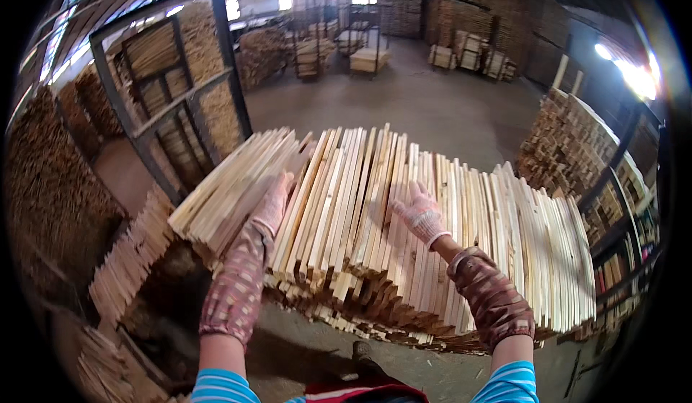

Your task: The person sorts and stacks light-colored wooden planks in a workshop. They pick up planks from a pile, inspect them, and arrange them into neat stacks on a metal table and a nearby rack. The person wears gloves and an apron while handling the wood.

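Note:
A broad row of pale wooden strips (pixel 339 194) lies side by side on a tall stack in front of me. My left hand (pixel 272 202), in a pinkish knit glove, stands on edge between a tilted group of strips (pixel 234 179) at the left and the rest of the row. Its fingers are stretched out, and the palm side is partly hidden. My right hand (pixel 419 212), gloved alike, rests on top of the strips right of the middle, fingers apart and holding nothing. Patterned brown sleeve covers wrap both forearms.
A dark metal frame (pixel 238 96) rises at the left, beside stacked wood (pixel 61 165). More stacked strips (pixel 577 140) and a metal rack (pixel 623 208) stand at the right. Loaded trolleys (pixel 369 58) and wood piles (pixel 468 51) stand across the concrete floor (pixel 418 89).

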`<state>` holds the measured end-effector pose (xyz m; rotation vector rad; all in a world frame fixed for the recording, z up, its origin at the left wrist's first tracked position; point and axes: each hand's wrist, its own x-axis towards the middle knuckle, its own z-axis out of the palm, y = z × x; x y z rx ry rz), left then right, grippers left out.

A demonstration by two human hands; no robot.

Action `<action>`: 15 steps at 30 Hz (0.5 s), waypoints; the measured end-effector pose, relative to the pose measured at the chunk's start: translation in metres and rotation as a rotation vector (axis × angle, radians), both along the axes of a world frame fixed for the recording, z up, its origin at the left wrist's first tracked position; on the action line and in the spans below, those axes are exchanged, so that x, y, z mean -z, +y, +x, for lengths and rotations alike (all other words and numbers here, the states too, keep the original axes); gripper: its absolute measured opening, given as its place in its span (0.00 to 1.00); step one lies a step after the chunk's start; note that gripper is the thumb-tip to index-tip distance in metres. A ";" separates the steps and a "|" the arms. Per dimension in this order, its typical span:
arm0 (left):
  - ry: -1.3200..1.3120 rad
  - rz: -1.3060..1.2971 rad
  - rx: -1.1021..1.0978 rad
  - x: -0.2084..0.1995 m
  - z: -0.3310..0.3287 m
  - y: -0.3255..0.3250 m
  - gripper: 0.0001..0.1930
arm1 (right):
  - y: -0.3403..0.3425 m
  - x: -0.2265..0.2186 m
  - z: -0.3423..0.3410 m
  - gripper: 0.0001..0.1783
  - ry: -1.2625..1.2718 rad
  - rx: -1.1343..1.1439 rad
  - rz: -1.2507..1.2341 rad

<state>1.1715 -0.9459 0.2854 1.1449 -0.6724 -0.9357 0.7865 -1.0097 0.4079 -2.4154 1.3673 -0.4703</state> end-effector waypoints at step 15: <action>-0.242 0.237 -0.163 -0.032 -0.091 0.167 0.26 | -0.166 -0.027 0.100 0.40 0.162 -0.194 -0.018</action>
